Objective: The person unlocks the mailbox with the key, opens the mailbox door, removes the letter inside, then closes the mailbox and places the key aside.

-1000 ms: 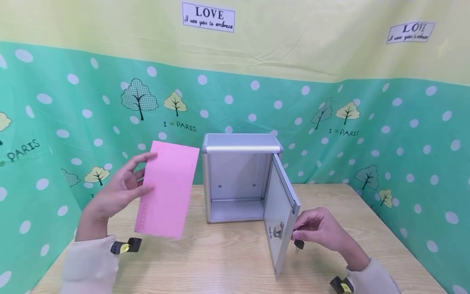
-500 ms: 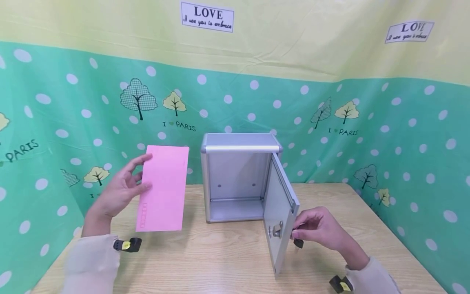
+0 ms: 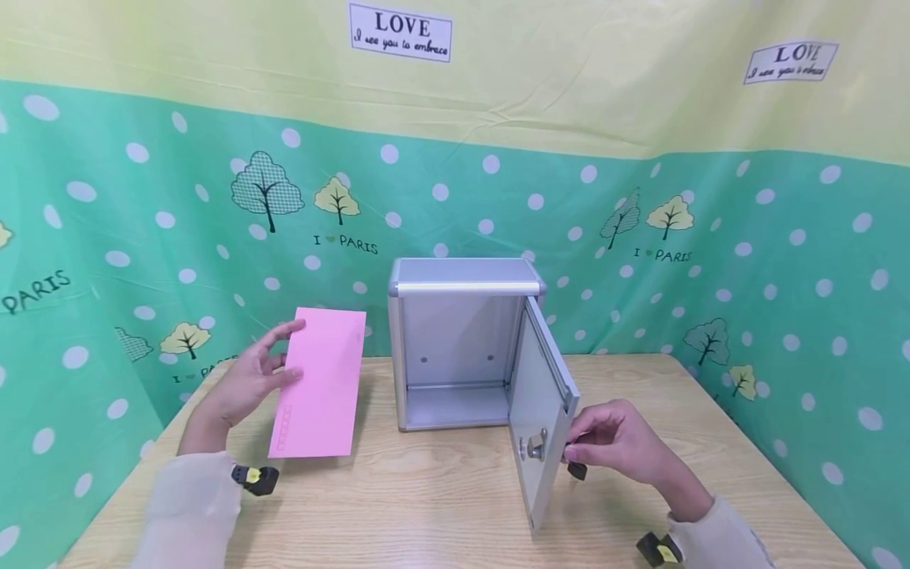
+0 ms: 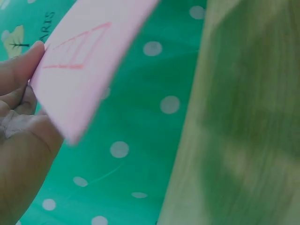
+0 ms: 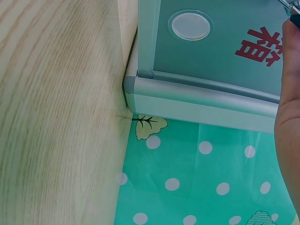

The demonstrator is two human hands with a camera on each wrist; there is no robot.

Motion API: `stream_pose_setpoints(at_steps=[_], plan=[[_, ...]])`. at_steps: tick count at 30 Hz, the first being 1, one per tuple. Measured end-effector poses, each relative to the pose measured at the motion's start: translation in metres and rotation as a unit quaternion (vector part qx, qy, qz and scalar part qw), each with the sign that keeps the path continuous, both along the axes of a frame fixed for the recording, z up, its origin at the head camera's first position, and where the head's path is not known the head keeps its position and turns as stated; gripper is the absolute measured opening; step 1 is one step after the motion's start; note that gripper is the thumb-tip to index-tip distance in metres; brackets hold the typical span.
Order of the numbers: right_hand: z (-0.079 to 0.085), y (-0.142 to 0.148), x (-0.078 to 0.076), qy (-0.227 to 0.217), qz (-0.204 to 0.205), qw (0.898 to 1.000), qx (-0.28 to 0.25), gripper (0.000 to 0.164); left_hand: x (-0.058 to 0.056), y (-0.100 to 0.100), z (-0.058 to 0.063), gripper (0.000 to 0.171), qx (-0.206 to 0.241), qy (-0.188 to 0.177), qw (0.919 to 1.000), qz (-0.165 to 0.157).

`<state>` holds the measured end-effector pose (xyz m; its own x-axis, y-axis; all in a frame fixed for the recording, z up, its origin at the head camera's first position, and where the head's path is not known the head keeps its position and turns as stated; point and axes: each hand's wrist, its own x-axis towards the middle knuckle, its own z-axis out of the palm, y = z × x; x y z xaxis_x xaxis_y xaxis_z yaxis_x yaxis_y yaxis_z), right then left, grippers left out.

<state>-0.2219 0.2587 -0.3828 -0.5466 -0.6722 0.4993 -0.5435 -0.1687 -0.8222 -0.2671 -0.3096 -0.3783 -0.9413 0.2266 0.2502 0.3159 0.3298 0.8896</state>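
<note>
My left hand (image 3: 245, 387) pinches a pink envelope (image 3: 325, 379) by its left edge, thumb in front, holding it up left of the box. In the left wrist view the envelope (image 4: 79, 89) shows a row of red squares. A silver metal letter box (image 3: 465, 273) stands with its door (image 3: 542, 395) swung toward me on the right. My right hand (image 3: 622, 442) pinches a black-headed key (image 3: 577, 471) at the door's outer face, opposite the lock latch (image 3: 537, 446). Its fingertips are partly hidden by the door edge. The right wrist view shows the door front (image 5: 220, 51) with a red character.
The box stands on a wood-grain table (image 3: 426, 506), near its back edge. Behind and at both sides hangs a green and yellow curtain (image 3: 455, 190) with white dots and trees. Each wrist wears a small black camera, such as the left camera (image 3: 257, 479).
My left hand has lowered the envelope and moved slightly right; the envelope, tilted at first, first drew left and stands straighter. The right hand and door have stayed in place.
</note>
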Motion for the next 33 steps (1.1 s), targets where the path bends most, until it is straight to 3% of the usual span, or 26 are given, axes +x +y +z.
stream_pose_setpoints(at_steps=[8,13,20,23,28,33], plan=[[0.0,0.0,0.0,-0.007,0.004,1.0,-0.002,0.034,-0.007,0.005,-0.012,0.082,-0.037,-0.04,0.9985,0.01],[0.0,0.001,-0.001,-0.004,0.003,1.0,-0.003,0.034,-0.012,0.01,-0.018,0.08,-0.077,-0.051,0.9949,0.04],[0.0,0.001,0.001,-0.008,-0.003,1.0,0.003,0.034,-0.016,0.016,-0.026,0.068,-0.161,-0.047,0.9826,0.081],[0.0,0.0,0.002,-0.01,-0.01,1.0,0.006,0.033,-0.017,0.019,-0.03,0.073,-0.191,-0.046,0.9761,0.094],[0.001,-0.001,0.002,-0.004,-0.01,1.0,0.005,0.032,-0.022,0.023,-0.036,0.086,-0.218,-0.054,0.9671,0.118],[-0.001,-0.001,0.0,0.002,-0.002,1.0,-0.001,0.034,-0.024,0.025,-0.044,0.078,-0.234,-0.068,0.9603,0.137]])
